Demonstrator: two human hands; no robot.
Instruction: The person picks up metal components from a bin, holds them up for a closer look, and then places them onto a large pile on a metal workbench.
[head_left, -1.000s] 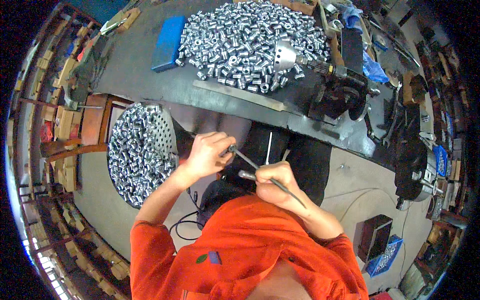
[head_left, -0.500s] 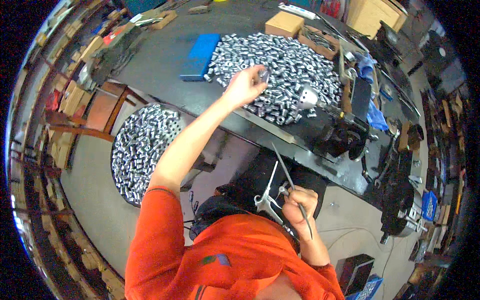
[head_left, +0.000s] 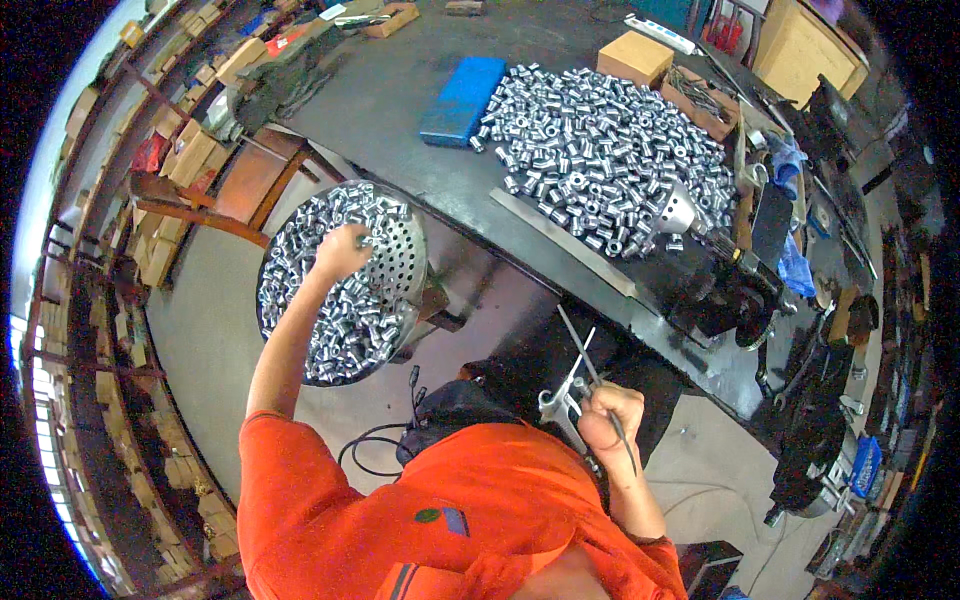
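Observation:
My left hand (head_left: 343, 250) is over a round perforated metal basin (head_left: 405, 262) that holds a heap of small silver metal fittings (head_left: 350, 335). Its fingers are pinched on one fitting (head_left: 366, 241), partly hidden by the fingertips. In front of my body, my right hand (head_left: 612, 415) is closed round a slim grey file (head_left: 575, 335), which points up and away. A silver air blow gun (head_left: 560, 402) with a thin nozzle lies against that hand. Whether the fingers also grip it, I cannot tell. A small round metal end (head_left: 582, 386) shows by the thumb.
On the dark table (head_left: 400, 165) lies a large pile of fittings (head_left: 600, 150), beside a blue box (head_left: 463, 100) and a cardboard box (head_left: 635, 58). A flat metal bar (head_left: 560, 240) lies near the front edge. A lamp with a silver head (head_left: 677, 210) stands at the right. A wooden chair (head_left: 255, 190) is behind the basin.
My left hand has moved from above the table pile, where it held a fitting, down and left to the basin. The view has shifted a little; my right hand still grips the file.

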